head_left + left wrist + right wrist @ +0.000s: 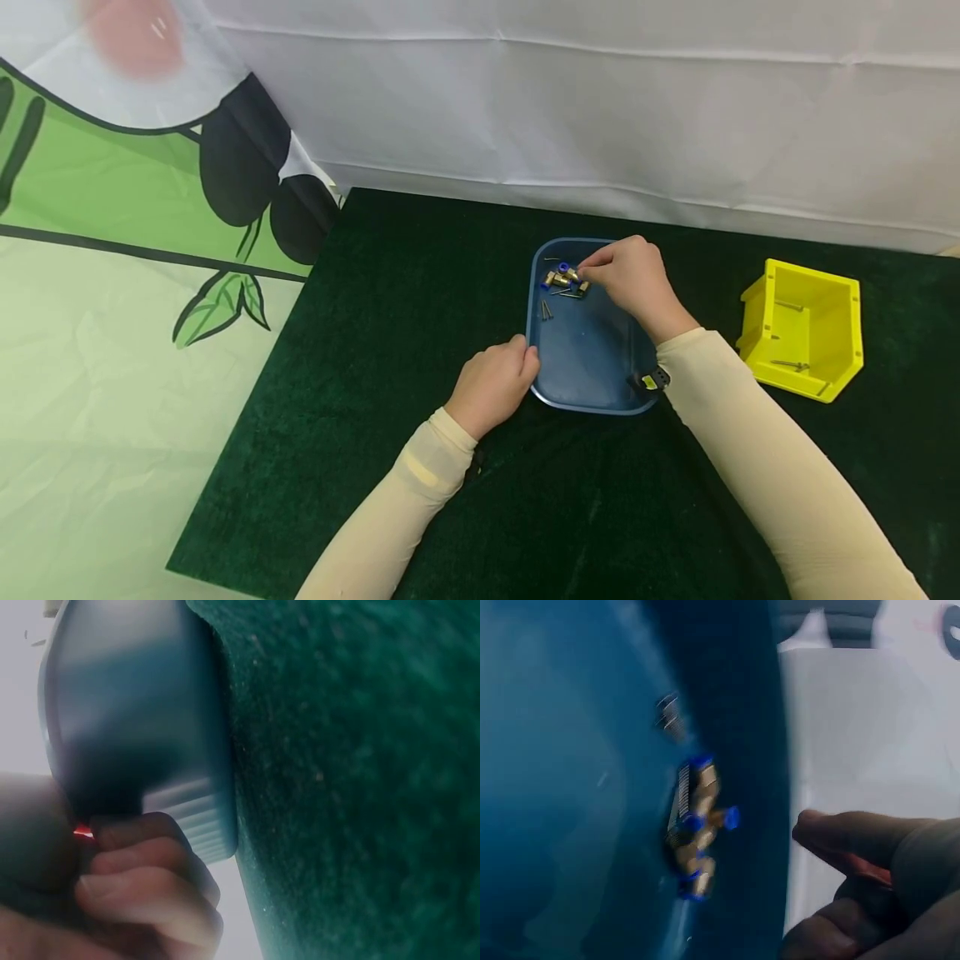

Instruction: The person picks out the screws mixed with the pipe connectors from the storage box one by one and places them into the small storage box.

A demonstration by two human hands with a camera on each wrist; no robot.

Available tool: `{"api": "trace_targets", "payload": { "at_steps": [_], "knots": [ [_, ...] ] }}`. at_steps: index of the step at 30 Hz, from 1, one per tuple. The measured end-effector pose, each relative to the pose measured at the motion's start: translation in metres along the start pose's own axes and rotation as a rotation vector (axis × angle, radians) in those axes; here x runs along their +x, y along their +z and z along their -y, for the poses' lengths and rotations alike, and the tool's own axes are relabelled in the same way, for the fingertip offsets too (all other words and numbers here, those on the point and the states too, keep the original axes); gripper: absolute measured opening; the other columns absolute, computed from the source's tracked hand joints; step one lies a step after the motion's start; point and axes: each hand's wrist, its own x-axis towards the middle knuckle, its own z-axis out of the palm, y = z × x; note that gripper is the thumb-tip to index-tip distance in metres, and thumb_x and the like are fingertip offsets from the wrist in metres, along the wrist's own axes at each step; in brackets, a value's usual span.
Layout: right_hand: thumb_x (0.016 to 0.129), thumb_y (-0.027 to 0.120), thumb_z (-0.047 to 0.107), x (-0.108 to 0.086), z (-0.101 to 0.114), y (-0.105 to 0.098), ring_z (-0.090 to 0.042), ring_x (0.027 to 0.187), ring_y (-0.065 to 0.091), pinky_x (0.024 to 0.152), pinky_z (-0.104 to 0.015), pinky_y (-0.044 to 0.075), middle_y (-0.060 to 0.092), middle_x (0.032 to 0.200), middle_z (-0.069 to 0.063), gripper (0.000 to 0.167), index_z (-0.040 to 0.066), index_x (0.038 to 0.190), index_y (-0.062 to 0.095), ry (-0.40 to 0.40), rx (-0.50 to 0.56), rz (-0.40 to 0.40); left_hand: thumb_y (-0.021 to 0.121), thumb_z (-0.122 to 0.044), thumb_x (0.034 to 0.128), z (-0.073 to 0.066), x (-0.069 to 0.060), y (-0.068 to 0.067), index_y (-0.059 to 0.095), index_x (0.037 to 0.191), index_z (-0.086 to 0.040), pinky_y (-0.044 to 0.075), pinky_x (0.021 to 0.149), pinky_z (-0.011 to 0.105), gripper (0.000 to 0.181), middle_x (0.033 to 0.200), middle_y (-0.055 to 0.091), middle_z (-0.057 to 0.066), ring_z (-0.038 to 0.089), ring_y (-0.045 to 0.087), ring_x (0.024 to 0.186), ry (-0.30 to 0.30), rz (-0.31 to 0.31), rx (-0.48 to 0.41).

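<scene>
My left hand [497, 379] grips the left rim of a blue tray [588, 354], fingers curled at its outer wall [150, 697] in the left wrist view. My right hand [633, 279] is over the far part of the tray, thumb and forefinger close together beside a cluster of brass fittings with blue ends [561, 281]. In the right wrist view, nothing shows between the right fingertips [810, 825], which look apart from the fittings [703, 832]. Several thin screws [546, 311] lie in the tray near the fittings.
A yellow bin [847, 333] with several screws [791, 365] inside stands right of the tray. Dark green cloth [360, 333] covers the table. A white curtain [600, 108] hangs behind, and a printed green-and-white sheet [112, 350] is at the left.
</scene>
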Motion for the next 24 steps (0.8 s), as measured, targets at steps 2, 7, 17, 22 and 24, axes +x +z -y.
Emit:
{"api": "trace_targets", "payload": {
  "at_steps": [2,7,17,22,24],
  "knots": [
    [0.093,0.07,0.02,0.006,-0.003,0.006,-0.025,0.093,0.06,0.075,-0.041,0.05,0.074,0.1,-0.01,0.016,0.008,0.098,0.079,-0.002,-0.053,0.026,0.037,-0.028,0.1067,0.0,0.0,0.0,0.052,0.081,-0.018,0.039,0.044,0.027,0.032,0.065,0.051,-0.002,0.011,0.05,0.049,0.0,0.005,-0.003],
    [0.092,0.071,0.019,0.012,-0.01,0.018,-0.022,0.081,0.065,0.068,-0.036,0.055,0.074,0.096,-0.01,0.015,0.007,0.096,0.079,0.024,-0.122,0.092,0.037,-0.027,0.1066,-0.002,0.001,0.0,0.052,0.081,-0.018,0.039,0.044,0.027,0.031,0.065,0.051,-0.002,0.011,0.05,0.049,0.01,0.012,-0.013],
    [0.091,0.072,0.017,0.015,-0.015,0.02,-0.022,0.077,0.063,0.065,-0.035,0.053,0.073,0.095,-0.01,0.012,0.007,0.092,0.079,-0.008,-0.154,0.086,0.038,-0.028,0.1066,-0.002,0.002,0.0,0.052,0.081,-0.017,0.038,0.043,0.027,0.031,0.065,0.051,-0.002,0.011,0.049,0.048,0.0,0.01,0.01],
    [0.091,0.071,0.016,0.018,-0.015,0.026,-0.021,0.076,0.065,0.068,-0.037,0.055,0.073,0.09,-0.009,0.012,0.006,0.09,0.079,-0.061,-0.218,0.106,0.036,-0.029,0.1069,0.0,0.001,0.0,0.052,0.081,-0.017,0.038,0.043,0.027,0.032,0.065,0.05,-0.002,0.012,0.049,0.048,-0.001,0.005,0.012],
    [0.091,0.07,0.015,0.019,-0.015,0.028,-0.022,0.073,0.064,0.067,-0.037,0.054,0.072,0.085,-0.008,0.013,0.007,0.087,0.079,-0.059,-0.226,0.108,0.036,-0.029,0.1069,0.0,0.0,0.0,0.052,0.081,-0.017,0.037,0.043,0.027,0.032,0.064,0.05,-0.002,0.012,0.049,0.048,0.0,0.003,0.01]
  ]
}}
